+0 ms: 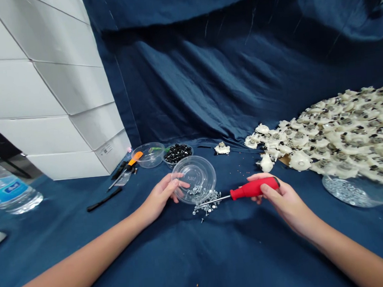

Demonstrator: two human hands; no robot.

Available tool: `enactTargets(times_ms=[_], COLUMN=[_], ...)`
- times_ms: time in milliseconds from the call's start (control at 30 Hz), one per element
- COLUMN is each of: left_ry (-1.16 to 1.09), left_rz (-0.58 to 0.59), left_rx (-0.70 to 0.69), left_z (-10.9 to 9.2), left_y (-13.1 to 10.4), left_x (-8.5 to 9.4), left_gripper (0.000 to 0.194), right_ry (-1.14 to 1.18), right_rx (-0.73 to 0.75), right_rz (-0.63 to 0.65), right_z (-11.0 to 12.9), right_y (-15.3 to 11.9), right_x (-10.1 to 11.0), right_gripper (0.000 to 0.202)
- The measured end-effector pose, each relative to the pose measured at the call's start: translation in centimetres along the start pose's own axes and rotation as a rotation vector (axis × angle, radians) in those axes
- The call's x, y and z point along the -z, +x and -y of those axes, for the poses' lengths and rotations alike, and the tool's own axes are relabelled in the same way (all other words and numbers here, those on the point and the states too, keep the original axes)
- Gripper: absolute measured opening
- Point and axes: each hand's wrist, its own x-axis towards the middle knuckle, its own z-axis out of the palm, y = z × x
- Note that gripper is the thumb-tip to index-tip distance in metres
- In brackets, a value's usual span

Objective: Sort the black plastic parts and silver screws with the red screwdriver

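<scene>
My left hand (164,191) grips the rim of a clear plastic tub (193,172), which is tilted so that its inside faces me. Silver screws (209,204) lie in a small heap on the cloth at the tub's lower edge, and some show inside it. In my right hand (275,194) is a screwdriver (254,188) with a red handle, its shaft pointing left. The shaft's tip reaches over the screws; whether it touches them I cannot tell.
Behind the tub stand a bowl of black parts (178,153) and a clear container (150,154). Cream-coloured plastic parts (346,135) are piled at right, near a clear tub of small metal pieces (354,190). White boxes (41,89), a water bottle (9,188) and a black tool (104,199) are at left.
</scene>
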Motion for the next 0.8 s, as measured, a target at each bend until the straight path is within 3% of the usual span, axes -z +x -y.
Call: enactTargets(times_ms=[167,333,467,700,800], left_ry=[0.002,0.004,0.006,0.002,0.007], left_rz=[0.001,0.003,0.004,-0.003,-0.002], left_rx=[0.004,0.006,0.004,-0.001,-0.003], left_z=[0.1,0.0,0.0,0.1,0.2], left_y=[0.0,0.0,0.1,0.1,0.0], left_x=[0.1,0.0,0.0,0.1,0.1], left_gripper=[0.068,0.071,0.071,0.070,0.072], right_ry=[0.145,-0.023,-0.025,0.032,-0.019], right_rx=[-0.005,0.118,0.154,0.068,0.024], right_rz=[-0.044,-0.147,-0.170,0.029,0.055], right_z=[0.4,0.0,-0.3,-0.1,-0.1], right_y=[0.1,0.4,0.5,-0.2,-0.6], right_x=[0.5,1.0,1.2,0.4,-0.4], right_gripper=[0.043,0.042,0.038,0.037,0.036])
